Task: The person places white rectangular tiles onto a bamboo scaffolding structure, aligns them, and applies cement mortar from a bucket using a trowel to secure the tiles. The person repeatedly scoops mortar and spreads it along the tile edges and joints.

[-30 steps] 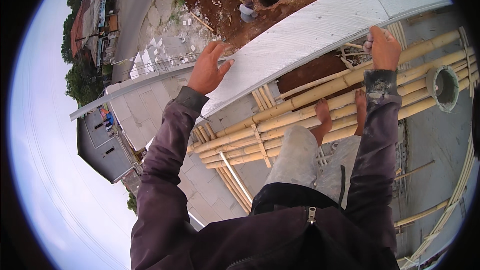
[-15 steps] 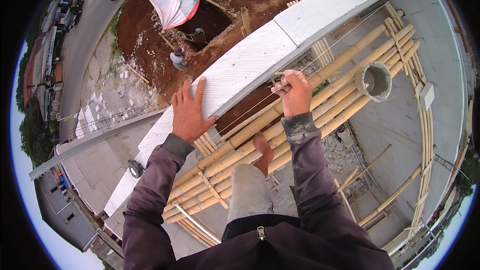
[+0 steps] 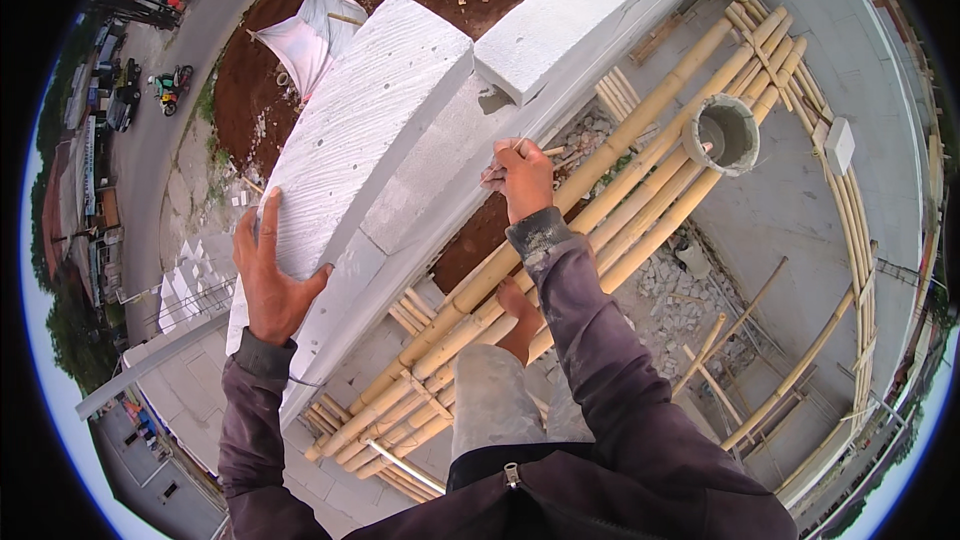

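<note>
My left hand (image 3: pixel 280 260) grips a long white block (image 3: pixel 370 90) by its side, fingers spread over the grooved top and thumb at the near edge. The block sits out of line on the wall top, with a bare lower course (image 3: pixel 420 160) showing beside it. A separate white block (image 3: pixel 560 10) lies on the wall beyond a gap. My right hand (image 3: pixel 515 175) is closed beside the wall's inner face, pinching what looks like the thin string seen earlier, though it is barely visible now.
Bamboo poles (image 3: pixel 650 170) form a platform under my bare foot (image 3: pixel 520 315), holding a grey mortar bucket (image 3: pixel 722 135) and, farther right, a small block (image 3: pixel 839 148). Far below are rubble (image 3: pixel 650 310), red soil with a pale tarp (image 3: pixel 310 35), and a road with a motorbike (image 3: pixel 170 85).
The block under my left hand has swung outward from the row, opening a gap and uncovering the course beneath. Both hands have moved leftward in the view; my right fingers remain closed.
</note>
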`<action>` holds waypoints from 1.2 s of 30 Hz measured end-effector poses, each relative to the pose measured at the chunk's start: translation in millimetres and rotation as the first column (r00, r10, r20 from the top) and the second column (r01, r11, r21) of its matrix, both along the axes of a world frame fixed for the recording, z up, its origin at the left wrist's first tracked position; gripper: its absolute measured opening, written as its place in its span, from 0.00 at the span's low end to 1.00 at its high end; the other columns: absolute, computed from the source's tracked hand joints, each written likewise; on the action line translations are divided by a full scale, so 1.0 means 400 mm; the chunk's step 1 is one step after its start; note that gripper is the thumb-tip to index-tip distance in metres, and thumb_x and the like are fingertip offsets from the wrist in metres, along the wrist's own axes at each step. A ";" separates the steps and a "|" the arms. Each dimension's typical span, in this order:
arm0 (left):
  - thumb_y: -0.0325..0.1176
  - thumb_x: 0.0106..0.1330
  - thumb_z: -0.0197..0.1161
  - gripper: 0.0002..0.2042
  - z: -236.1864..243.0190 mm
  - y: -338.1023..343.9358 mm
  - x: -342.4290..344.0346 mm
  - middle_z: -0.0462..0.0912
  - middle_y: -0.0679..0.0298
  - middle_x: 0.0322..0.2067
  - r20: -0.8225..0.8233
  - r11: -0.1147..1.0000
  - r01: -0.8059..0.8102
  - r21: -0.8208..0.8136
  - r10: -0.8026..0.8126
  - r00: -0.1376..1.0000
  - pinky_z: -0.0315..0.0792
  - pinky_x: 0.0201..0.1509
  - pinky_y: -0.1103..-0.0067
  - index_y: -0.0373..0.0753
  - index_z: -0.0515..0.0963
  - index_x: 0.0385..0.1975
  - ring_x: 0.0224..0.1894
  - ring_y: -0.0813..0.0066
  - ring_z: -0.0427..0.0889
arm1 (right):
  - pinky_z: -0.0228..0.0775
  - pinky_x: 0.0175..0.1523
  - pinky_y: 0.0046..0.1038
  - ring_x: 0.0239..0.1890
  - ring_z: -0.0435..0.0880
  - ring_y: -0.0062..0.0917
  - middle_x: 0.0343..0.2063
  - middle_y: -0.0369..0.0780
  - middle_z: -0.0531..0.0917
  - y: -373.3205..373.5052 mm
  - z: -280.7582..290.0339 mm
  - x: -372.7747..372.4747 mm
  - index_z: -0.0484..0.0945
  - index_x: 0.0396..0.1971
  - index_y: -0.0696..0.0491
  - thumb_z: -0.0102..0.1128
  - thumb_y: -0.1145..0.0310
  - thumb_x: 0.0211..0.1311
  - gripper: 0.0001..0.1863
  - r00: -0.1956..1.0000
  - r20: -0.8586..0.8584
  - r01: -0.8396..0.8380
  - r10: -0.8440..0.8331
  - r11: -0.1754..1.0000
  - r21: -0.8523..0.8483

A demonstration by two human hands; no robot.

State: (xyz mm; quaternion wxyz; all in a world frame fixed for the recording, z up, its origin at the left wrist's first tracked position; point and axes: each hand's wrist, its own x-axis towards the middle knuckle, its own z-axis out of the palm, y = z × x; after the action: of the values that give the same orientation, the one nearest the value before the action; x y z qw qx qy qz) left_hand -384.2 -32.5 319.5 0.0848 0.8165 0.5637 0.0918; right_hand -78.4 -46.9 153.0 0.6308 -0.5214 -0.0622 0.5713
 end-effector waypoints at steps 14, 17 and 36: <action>0.39 0.35 0.83 0.57 0.178 -0.194 0.478 0.62 0.43 0.58 0.231 0.767 0.228 -0.599 -0.106 0.967 0.62 0.68 0.57 0.37 0.61 0.72 0.62 0.44 0.66 | 0.75 0.28 0.25 0.24 0.82 0.20 0.27 0.38 0.82 -0.385 -0.228 0.419 0.81 0.37 0.58 0.60 0.66 0.64 0.10 0.935 0.333 0.001 0.119 0.941 -0.337; 0.40 0.37 0.82 0.56 -0.096 -0.210 0.702 0.62 0.41 0.58 0.199 0.789 0.309 -0.531 -0.238 0.951 0.58 0.64 0.51 0.44 0.60 0.74 0.61 0.41 0.63 | 0.75 0.26 0.26 0.22 0.82 0.22 0.25 0.39 0.83 -0.546 -0.391 0.604 0.81 0.34 0.59 0.58 0.70 0.62 0.08 0.788 0.606 0.136 0.108 0.930 -0.343; 0.35 0.52 0.73 0.49 -1.605 -0.243 1.820 0.63 0.41 0.60 0.125 0.503 0.765 -0.401 -0.798 0.590 0.52 0.66 0.49 0.56 0.54 0.76 0.61 0.45 0.64 | 0.78 0.41 0.31 0.42 0.82 0.32 0.43 0.43 0.80 -0.505 -1.135 1.848 0.73 0.53 0.61 0.66 0.53 0.63 0.29 0.786 0.387 0.614 -0.482 0.676 -0.406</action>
State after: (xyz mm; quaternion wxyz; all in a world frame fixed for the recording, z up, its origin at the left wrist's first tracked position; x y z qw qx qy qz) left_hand 343.6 -129.8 -322.5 0.2663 0.9470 0.1425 -0.1091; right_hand 660.6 -249.1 -300.9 0.5984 -0.7305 0.1741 0.2791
